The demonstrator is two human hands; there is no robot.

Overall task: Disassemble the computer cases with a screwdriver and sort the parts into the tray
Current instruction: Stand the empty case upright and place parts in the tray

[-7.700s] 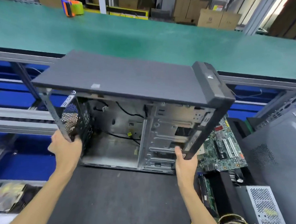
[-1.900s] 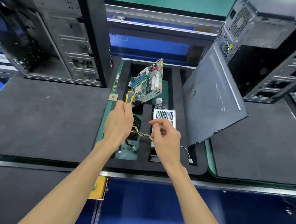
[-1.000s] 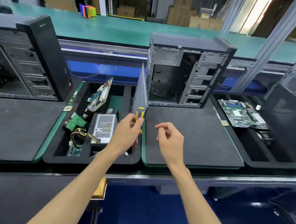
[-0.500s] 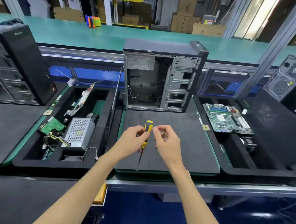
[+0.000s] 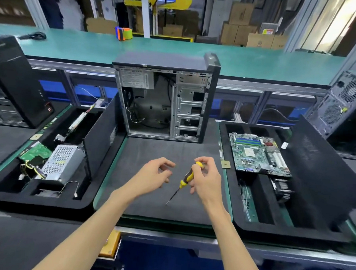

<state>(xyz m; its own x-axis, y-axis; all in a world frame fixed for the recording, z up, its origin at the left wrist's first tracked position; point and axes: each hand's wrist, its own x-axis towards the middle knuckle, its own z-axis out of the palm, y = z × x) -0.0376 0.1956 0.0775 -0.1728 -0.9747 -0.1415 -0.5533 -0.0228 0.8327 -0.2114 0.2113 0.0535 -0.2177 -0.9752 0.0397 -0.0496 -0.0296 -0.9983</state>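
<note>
Holding screwdriver (image 5: 187, 176) in right hand (image 5: 206, 180) grip, tip angled down-left, left hand (image 5: 153, 176) loose, just beside, open computer case (image 5: 164, 97) behind.

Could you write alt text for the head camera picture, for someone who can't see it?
A person's right hand holds a yellow screwdriver above a dark mat, with the left hand open beside it. Behind stands an opened computer case, with a tray of removed parts on either side.
</note>
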